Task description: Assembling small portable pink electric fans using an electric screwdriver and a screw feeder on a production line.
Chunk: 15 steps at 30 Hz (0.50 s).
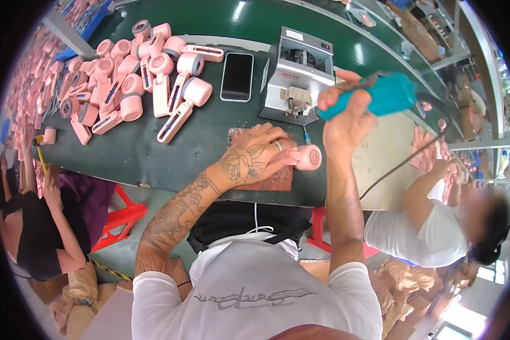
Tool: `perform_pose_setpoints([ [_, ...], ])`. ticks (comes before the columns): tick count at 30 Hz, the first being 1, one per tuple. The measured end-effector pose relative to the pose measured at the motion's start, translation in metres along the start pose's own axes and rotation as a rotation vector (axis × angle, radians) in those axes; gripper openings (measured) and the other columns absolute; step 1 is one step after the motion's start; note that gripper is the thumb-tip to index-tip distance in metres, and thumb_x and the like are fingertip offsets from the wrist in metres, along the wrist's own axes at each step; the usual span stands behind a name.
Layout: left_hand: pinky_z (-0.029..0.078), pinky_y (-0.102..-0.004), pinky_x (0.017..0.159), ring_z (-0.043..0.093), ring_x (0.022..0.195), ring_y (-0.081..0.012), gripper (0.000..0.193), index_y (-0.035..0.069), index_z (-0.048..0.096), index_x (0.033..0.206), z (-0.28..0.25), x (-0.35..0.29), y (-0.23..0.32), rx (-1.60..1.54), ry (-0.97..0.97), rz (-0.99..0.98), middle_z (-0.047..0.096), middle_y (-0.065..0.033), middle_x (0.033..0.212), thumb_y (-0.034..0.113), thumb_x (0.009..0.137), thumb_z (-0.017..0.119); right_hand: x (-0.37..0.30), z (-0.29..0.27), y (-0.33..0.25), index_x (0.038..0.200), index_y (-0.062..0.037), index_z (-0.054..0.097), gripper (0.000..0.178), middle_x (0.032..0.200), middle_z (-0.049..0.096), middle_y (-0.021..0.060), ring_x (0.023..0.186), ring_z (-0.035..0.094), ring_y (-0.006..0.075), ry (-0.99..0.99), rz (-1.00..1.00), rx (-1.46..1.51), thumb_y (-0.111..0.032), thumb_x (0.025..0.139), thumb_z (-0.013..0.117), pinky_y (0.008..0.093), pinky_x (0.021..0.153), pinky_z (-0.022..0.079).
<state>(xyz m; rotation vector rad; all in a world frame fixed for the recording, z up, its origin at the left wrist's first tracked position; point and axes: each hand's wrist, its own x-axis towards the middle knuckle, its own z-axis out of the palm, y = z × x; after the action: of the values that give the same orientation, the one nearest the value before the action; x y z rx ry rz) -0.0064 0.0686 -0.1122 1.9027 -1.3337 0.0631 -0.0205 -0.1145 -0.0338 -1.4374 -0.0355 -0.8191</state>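
My left hand (260, 153) is closed around the handle part of a pink handheld fan (308, 157), pressing it down over a worn reddish pad (275, 185). The fan's round grille head sticks out to the right of my fingers. In my right hand (348, 116) is a teal electric screwdriver (388, 95), raised above the table's right part and blurred by motion. Its front end points left, toward the grey screw feeder (300, 73), and its tip is hard to make out. A thin blue-and-silver piece (306, 135) shows just below the feeder.
A heap of pink fans (133, 85) covers the table's left part, beside a black phone (237, 77). A dark cord (402, 170) runs at the right. Co-workers sit on both sides, one (45, 226) at left, another (430, 226) at right. Red stools (119, 218) stand below.
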Motion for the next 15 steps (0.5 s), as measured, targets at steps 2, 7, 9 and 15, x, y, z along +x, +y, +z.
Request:
perform_pose_setpoints([
  [2,0.048,-0.0426,0.090,0.060,0.102,-0.0274,0.040,0.008,0.067,0.121,-0.002,-0.002,0.008,0.112,-0.003,-0.009,0.064,-0.0060,0.114,0.033,0.091,0.071,0.007,0.009,0.011,0.113,0.0057,0.060,0.065,0.072,0.056,0.0059,0.063,0.057,0.0187,-0.038,-0.028,-0.053,-0.058,0.098,0.061,0.0320,0.058,0.047],
  [7,0.048,-0.0448,0.091,0.059,0.102,-0.0289,0.045,0.007,0.066,0.125,0.004,0.000,0.003,0.129,0.044,-0.027,0.064,-0.0076,0.110,0.036,0.091,0.071,0.006,0.012,0.036,0.105,0.0028,0.057,0.052,0.073,0.057,0.0067,0.063,0.056,0.0184,-0.099,-0.053,-0.036,-0.048,0.100,0.064,0.0321,0.059,0.048],
  [9,0.048,-0.0459,0.091,0.059,0.100,-0.0296,0.044,0.007,0.067,0.124,0.005,0.002,0.002,0.123,0.046,-0.030,0.063,-0.0084,0.108,0.036,0.090,0.072,0.003,0.011,0.040,0.104,0.0019,0.061,0.039,0.073,0.060,0.0037,0.063,0.058,0.0129,-0.072,-0.023,0.107,-0.036,0.101,0.066,0.0279,0.059,0.047],
  [15,0.049,-0.0455,0.090,0.059,0.098,-0.0302,0.044,0.007,0.070,0.121,0.000,0.000,0.000,0.079,0.061,-0.093,0.063,-0.0084,0.106,0.036,0.088,0.075,-0.010,0.016,0.007,0.105,0.0024,0.056,0.056,0.072,0.056,0.0078,0.061,0.055,0.0186,-0.070,0.149,-0.090,-0.053,0.099,0.063,0.0327,0.056,0.047],
])
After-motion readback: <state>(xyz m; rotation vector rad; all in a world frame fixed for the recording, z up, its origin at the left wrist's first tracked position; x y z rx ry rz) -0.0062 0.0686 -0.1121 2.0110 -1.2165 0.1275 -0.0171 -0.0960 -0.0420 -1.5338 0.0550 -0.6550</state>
